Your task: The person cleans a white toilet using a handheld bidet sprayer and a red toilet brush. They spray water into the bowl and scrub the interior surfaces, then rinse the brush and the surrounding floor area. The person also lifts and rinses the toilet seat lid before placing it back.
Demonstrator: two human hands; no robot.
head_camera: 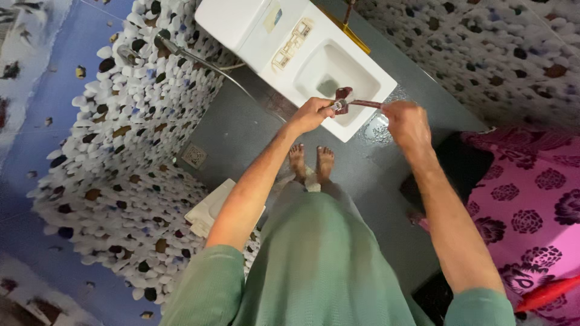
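Over a white toilet (362,72), the left hand (311,115) grips a spray nozzle (338,105); the right hand (408,124) clenches a dark red brush (356,101).

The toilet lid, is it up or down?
Up. The toilet bowl lies open, its inside visible below both hands, left hand and right hand, which hold a spray hose and brush.

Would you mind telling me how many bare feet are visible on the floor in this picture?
2. The left foot and the right foot stand side by side on the grey floor, in front of the white toilet, below the hands. No other feet show.
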